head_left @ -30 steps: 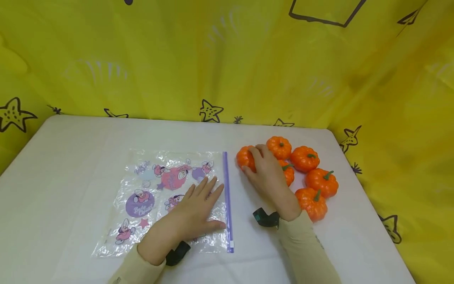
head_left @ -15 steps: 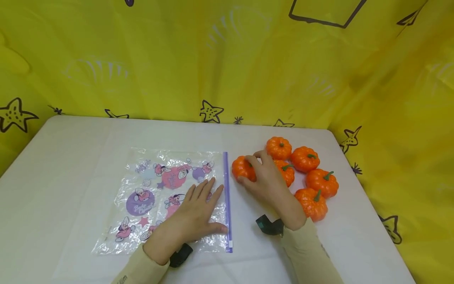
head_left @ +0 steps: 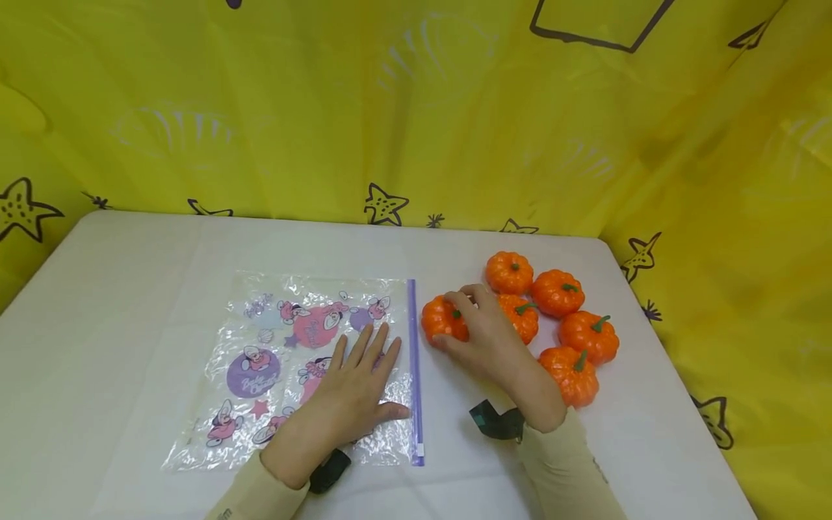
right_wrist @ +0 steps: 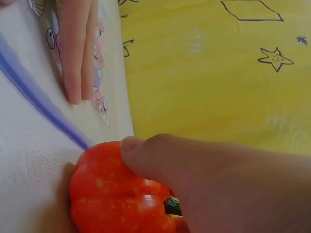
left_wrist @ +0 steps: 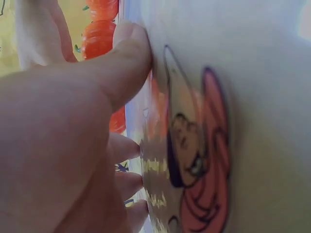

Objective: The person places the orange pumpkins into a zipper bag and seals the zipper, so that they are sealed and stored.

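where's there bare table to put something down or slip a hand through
Bare table lies left of the zip bag, behind it, and along the near edge. The right hand on a pumpkin fills the gap by the zip; the right side is crowded with five other pumpkins.

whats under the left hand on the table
The left hand lies flat on a clear plastic zip bag printed with pink and purple cartoons, on the white table. The print directly beneath the palm is covered and cannot be seen.
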Tool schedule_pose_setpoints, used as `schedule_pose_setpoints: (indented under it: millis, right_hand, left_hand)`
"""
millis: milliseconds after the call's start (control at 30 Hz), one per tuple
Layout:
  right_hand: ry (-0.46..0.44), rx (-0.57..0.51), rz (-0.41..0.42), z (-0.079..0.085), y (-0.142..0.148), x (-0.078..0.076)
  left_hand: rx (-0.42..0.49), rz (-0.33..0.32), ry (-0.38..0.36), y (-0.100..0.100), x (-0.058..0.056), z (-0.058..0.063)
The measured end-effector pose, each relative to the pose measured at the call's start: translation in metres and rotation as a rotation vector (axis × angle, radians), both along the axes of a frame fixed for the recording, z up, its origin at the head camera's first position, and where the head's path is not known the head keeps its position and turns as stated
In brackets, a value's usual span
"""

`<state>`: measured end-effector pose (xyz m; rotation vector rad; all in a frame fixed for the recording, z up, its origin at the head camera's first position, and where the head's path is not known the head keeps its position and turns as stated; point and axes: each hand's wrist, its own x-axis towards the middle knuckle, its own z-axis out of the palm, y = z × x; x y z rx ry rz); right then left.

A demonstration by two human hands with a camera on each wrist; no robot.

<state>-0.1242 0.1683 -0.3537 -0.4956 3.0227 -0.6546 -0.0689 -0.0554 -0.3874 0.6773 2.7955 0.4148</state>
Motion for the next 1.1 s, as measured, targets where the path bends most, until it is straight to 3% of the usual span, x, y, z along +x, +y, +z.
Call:
schedule_pose_setpoints:
  millis: [233, 700, 1100]
  right_hand:
    - [-0.042, -0.006, 0.017, -0.0008, 0.0027, 0.0022]
    - [-0.1, -0.026, 0.032, 0.0018, 0.0036, 0.0029]
    - [-0.139, -0.04, 0.04, 0.0054, 0.0051, 0.0035]
  left_hand:
    - [-0.061, -0.027, 0.051, 0.0, 0.0023, -0.0026]
    - [-0.033, -0.036, 0.093, -0.0016, 0.0034, -0.0028]
    - [0.004, -0.01, 0.056, -0.0031, -0.0013, 0.001]
